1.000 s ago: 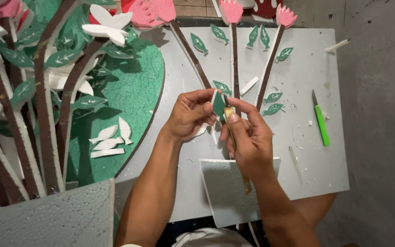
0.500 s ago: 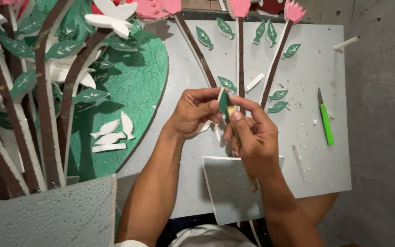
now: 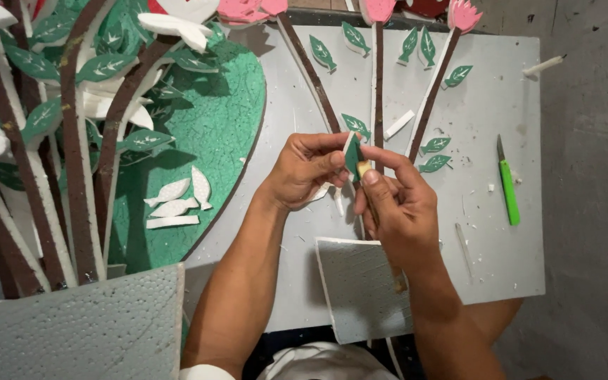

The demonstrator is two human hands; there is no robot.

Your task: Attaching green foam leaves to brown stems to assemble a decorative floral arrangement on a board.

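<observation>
While pinched (both hands): green foam leaf

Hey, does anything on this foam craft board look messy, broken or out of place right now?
Only small mess: white foam crumbs and slivers lie scattered over the grey board near the green craft knife. A loose white strip sits askew between two brown stems. The green leaf piece in the hands looks intact.

A craft workshop is suggested: painted foam flowers, brown stems, foam offcuts and a green knife are spread over the grey worktop.
</observation>
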